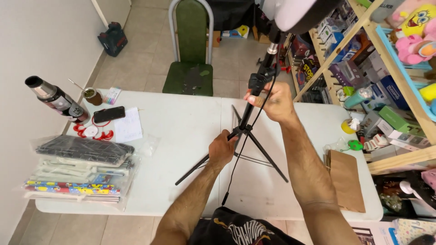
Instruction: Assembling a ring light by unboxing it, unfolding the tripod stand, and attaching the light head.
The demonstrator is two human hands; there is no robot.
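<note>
A black tripod stand (249, 117) stands on the white folding table (181, 136), its thin legs spread across the tabletop. My left hand (221, 149) grips the hub where the legs meet the pole. Higher up, my right hand (269, 100) is closed around the pole just below a black clamp knob (259, 80). A white lamp head (295, 12) tops the stand, partly cut off by the frame's edge. A black cable (234, 172) hangs down from the pole to the table's front edge.
A stack of bagged packages (79, 170) lies at the left. Behind it are a steel thermos (56, 99), a mate cup (93, 96), a phone (109, 114) and papers. A brown paper bag (346, 179) lies right. A green chair (190, 50) stands behind; wooden toy shelves (386, 68) at right.
</note>
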